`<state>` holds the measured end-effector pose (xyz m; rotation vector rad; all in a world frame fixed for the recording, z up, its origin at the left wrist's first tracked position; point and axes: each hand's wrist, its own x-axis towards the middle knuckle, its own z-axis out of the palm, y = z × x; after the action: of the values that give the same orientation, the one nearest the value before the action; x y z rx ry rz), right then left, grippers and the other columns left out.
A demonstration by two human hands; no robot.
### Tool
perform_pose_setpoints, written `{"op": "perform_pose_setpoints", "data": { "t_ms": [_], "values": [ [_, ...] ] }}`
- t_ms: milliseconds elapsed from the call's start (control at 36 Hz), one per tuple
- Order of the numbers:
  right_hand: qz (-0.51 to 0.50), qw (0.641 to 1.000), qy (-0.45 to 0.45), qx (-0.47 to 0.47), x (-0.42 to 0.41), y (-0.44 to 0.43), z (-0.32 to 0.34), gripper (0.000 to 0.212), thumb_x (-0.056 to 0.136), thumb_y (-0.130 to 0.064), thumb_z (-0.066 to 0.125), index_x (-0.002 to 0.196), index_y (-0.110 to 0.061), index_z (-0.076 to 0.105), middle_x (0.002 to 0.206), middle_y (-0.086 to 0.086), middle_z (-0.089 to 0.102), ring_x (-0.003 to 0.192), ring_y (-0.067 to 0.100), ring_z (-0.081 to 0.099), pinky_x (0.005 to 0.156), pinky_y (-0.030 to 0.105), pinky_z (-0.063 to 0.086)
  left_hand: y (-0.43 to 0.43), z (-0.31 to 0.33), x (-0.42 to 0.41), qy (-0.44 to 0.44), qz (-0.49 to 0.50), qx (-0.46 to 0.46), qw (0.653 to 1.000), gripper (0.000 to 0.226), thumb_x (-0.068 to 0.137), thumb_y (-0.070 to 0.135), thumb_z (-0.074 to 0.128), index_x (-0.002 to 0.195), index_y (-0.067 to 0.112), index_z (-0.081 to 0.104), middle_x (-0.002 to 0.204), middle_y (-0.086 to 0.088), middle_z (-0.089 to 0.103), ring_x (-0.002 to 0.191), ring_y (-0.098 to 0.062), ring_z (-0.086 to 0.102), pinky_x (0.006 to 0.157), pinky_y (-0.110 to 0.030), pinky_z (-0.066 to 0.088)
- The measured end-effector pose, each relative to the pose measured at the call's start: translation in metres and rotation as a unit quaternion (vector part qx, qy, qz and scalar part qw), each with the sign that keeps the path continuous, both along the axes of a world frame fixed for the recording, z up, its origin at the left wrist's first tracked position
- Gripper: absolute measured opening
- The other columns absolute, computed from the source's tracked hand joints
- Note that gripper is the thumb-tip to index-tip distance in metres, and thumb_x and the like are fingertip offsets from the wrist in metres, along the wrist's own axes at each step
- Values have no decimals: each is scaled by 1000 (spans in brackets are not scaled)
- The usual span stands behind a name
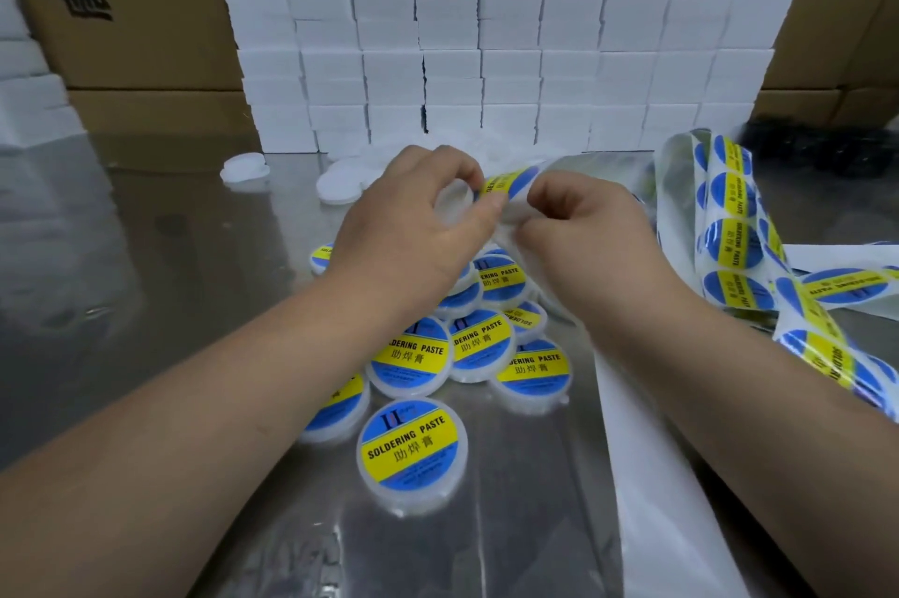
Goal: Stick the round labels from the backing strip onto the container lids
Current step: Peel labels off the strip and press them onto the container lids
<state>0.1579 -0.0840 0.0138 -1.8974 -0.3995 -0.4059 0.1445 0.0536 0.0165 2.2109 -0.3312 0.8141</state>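
The fingers (492,204) of the left hand (418,227) are curled around a pale blank lid (451,204), and the thumb tip lies against the near edge of a blue-and-yellow label (511,183). The right hand (588,232) is also closed. Its fingers (548,194) pinch the white backing strip (652,476) just where that label lifts away. How far the label has come free, or whether it already touches the lid, is hidden between the two hands. My reading is that one label is mid-transfer from strip to lid.

Below the hands, on the shiny worktop (146,257), is a loose heap of labelled lids (413,444). About ten can be made out, some overlapping and some partly covered by the forearms, so that share of the work looks finished. The bare part of the strip trails down under the right forearm towards the near edge, which fits with many labels already taken off it.

Plenty appears to remain. Beyond the hands sits a pile of blank lids (340,185), with a couple more (245,169) apart to the left. On the right, folds of strip carry many unused labels (732,240).

A wall of stacked white foam blocks (486,38) closes the back of the worktop, with cardboard boxes (121,4) on either side.
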Motion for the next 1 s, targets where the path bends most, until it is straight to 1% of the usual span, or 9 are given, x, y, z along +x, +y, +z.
{"op": "perform_pose_setpoints", "data": {
  "t_ms": [167, 250, 417, 528, 639, 778, 889, 944, 1000],
  "values": [
    [13, 1000, 22, 13, -1, 2, 0, 34, 80, -8, 59, 51, -22, 54, 43, -10, 33, 44, 8, 28, 37, 17, 25, -1, -1, 1, -18, 38, 73, 996, 27, 77, 40, 65, 101, 29, 63, 99, 15, 45, 101, -11, 49, 73, -18, 30],
    [21, 999, 29, 14, -2, 2, 0, 30, 81, -8, 62, 53, -14, 53, 47, -7, 35, 47, 8, 29, 40, 19, 26, 2, -1, 2, -49, 54, 117, 990, 30, 75, 41, 66, 101, 25, 65, 97, 14, 43, 100, -16, 51, 73, -19, 28],
    [26, 999, 32, -4, -2, 3, 0, 34, 81, -2, 54, 54, -22, 59, 45, -11, 43, 40, 4, 32, 37, 14, 29, 6, 0, 3, -68, 60, 167, 982, 28, 78, 44, 63, 98, 24, 67, 100, 5, 56, 100, -17, 48, 71, -17, 23],
    [19, 1000, 21, -13, -2, 3, 1, 31, 74, 4, 47, 68, -21, 64, 53, -9, 57, 46, 3, 45, 43, 16, 38, 6, 1, 1, -16, 8, 22, 1000, 3, 80, 38, 65, 78, 40, 64, 88, 14, 61, 90, -3, 53, 75, -17, 37],
    [4, 1000, 21, -19, -1, 3, 0, 35, 70, 5, 44, 76, -21, 66, 73, -5, 70, 68, 10, 62, 60, 25, 50, 8, 1, 3, -4, 25, -109, 994, 17, 83, 35, 62, 66, 39, 59, 78, 13, 64, 74, 2, 55, 70, -19, 43],
    [0, 1000, 30, 0, 1, 2, 0, 39, 77, -1, 44, 101, -31, 51, 77, -7, 64, 49, 3, 53, 41, 13, 40, 18, 5, 13, 5, 72, -225, 972, 18, 86, 38, 57, 70, 31, 60, 68, 17, 59, 59, 11, 50, 56, -9, 41],
    [-26, 999, -13, -14, 3, -1, -2, 53, 78, -1, 46, 121, -32, 39, 80, -16, 54, 58, -3, 51, 45, 5, 37, 22, 5, 18, 14, 102, -263, 959, 25, 88, 43, 54, 69, 27, 59, 66, 15, 55, 62, 3, 50, 57, -16, 40],
    [-59, 997, -44, -17, 4, -2, -3, 63, 78, -1, 48, 133, -29, 33, 99, -17, 52, 67, 0, 50, 51, 6, 37, 22, 6, 17, 21, 100, -276, 956, 26, 89, 43, 53, 70, 26, 58, 69, 13, 56, 68, -3, 52, 59, -21, 40],
    [-92, 993, -71, -21, 4, -3, -3, 71, 77, 0, 48, 140, -28, 27, 129, -8, 43, 78, 9, 50, 59, 11, 34, 21, 6, 16, 17, 97, -262, 960, 25, 89, 43, 52, 71, 28, 58, 69, 13, 56, 64, 3, 50, 58, -19, 39]
  ]
}}
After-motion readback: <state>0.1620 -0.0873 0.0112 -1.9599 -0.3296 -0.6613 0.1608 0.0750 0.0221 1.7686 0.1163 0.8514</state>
